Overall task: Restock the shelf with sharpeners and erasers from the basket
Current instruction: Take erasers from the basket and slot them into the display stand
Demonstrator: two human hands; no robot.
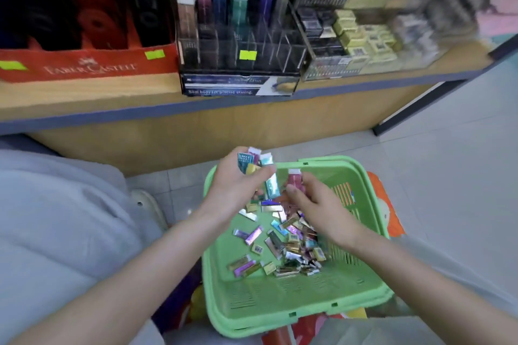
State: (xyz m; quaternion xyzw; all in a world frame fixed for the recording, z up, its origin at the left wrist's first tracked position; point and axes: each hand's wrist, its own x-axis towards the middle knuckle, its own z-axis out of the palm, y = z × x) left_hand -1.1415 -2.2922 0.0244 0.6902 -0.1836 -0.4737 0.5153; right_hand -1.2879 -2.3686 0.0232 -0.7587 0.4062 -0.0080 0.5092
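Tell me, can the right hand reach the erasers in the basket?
Probably yes: the right hand hovers just above the loose erasers in the open green basket, though it pinches a pink eraser.

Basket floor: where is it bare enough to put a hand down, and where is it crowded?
Bare: the green floor at the left of the basket, and a thin strip along its near wall. Crowded: centre and right side, where the packets pile up.
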